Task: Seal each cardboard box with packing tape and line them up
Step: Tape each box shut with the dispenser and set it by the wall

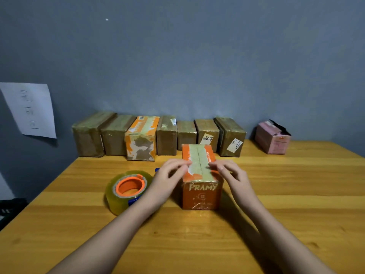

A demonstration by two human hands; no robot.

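Both my hands are on the orange box [200,181] in the middle of the wooden table [276,224]: my left hand [170,175] and right hand [230,174] each press bent fingertips onto the taped top flaps from either side. My tape roll [126,191] lies flat just left of it, near my left wrist. Seven taped boxes [158,135] stand lined up against the wall behind, with a pink box [271,139] apart at the right, its flap open.

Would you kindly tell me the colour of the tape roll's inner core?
Orange, seen in the head view: the clear packing tape roll's core.
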